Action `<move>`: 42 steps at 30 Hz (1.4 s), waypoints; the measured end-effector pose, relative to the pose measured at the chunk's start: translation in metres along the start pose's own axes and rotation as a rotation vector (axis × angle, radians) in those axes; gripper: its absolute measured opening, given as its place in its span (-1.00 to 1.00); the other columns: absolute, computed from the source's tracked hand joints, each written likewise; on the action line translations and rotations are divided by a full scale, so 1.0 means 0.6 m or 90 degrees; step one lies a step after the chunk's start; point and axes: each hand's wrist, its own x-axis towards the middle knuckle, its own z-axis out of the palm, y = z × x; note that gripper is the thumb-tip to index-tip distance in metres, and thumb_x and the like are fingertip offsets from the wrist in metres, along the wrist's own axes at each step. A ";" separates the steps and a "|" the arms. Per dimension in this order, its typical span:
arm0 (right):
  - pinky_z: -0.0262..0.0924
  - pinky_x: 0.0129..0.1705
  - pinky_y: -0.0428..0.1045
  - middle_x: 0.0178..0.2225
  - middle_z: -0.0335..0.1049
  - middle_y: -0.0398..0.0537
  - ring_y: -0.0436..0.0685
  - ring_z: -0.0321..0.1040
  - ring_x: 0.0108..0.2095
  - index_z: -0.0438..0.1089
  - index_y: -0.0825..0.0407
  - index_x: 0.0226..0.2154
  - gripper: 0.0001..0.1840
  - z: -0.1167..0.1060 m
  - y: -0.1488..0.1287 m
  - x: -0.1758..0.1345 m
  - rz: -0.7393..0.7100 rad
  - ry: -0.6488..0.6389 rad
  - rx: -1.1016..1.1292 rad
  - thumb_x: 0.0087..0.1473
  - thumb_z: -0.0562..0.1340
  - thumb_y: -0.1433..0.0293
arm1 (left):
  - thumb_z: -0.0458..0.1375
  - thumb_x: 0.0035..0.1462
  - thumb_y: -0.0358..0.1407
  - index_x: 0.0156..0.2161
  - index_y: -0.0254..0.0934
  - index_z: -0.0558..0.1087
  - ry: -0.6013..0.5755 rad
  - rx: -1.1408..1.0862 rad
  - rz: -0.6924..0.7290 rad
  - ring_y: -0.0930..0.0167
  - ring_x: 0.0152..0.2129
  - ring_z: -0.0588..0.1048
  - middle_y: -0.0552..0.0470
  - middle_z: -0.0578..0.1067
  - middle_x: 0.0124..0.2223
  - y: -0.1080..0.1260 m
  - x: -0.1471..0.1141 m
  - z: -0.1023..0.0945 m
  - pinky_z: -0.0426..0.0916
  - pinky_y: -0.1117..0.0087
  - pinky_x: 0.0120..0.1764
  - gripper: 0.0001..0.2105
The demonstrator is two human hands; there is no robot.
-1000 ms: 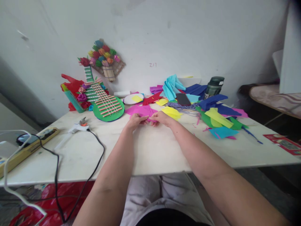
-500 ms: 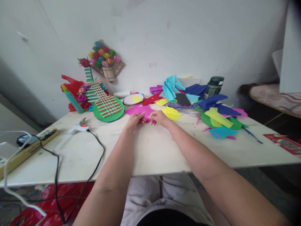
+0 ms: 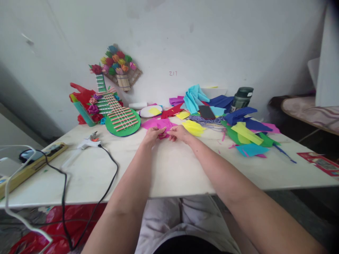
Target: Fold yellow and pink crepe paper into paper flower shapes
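A piece of pink crepe paper [image 3: 161,123] is held between both hands just over the middle of the table. My left hand [image 3: 154,136] pinches its near left side with thumb and fingers. Close beside it, my right hand [image 3: 178,133] grips the paper's right edge between thumb and forefinger. The fingertips of the two hands nearly meet, and part of the paper is hidden by them. Yellow crepe paper [image 3: 194,127] lies just beyond my right hand.
A green paper guitar [image 3: 123,121] with flowers leans at the back left. A glue gun [image 3: 90,141] and its black cord lie left, near a power strip [image 3: 34,165]. Paper scraps [image 3: 249,132], a phone [image 3: 206,112] and a dark green flask [image 3: 242,98] are at right.
My fingers have shifted slightly on the pink paper, and the two hands have drawn a little closer together. The view has moved very slightly.
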 end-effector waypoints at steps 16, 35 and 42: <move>0.08 -0.73 -0.20 -0.74 0.36 -0.15 -0.08 0.24 -0.78 0.25 0.12 -0.66 -0.74 0.005 -0.010 -0.005 0.024 0.043 -0.007 -0.05 0.27 0.44 | 0.35 -0.27 -0.24 -0.61 -0.37 0.32 0.090 -0.085 0.058 0.59 -0.76 0.31 0.09 0.39 -0.68 0.001 0.004 0.003 0.13 0.57 -0.68 -0.70; 0.17 -0.68 -0.20 -0.71 0.36 -0.17 -0.08 0.28 -0.73 0.35 0.12 -0.65 -0.77 0.021 0.018 0.010 -0.049 0.063 -0.029 -0.12 0.30 0.34 | 0.10 0.08 -0.43 -0.40 -0.40 0.38 0.158 -0.351 -0.078 0.54 -0.66 0.47 0.03 0.47 -0.57 0.015 0.005 0.021 0.34 0.63 -0.60 -0.93; 0.20 -0.62 -0.16 -0.65 0.39 -0.13 -0.06 0.31 -0.69 0.43 0.10 -0.61 -0.79 0.020 0.039 0.025 -0.094 0.072 -0.106 -0.12 0.29 0.29 | 0.12 0.08 -0.33 -0.39 -0.35 0.35 0.132 -0.284 -0.047 0.51 -0.73 0.43 0.07 0.45 -0.62 0.013 0.005 0.015 0.31 0.59 -0.66 -0.90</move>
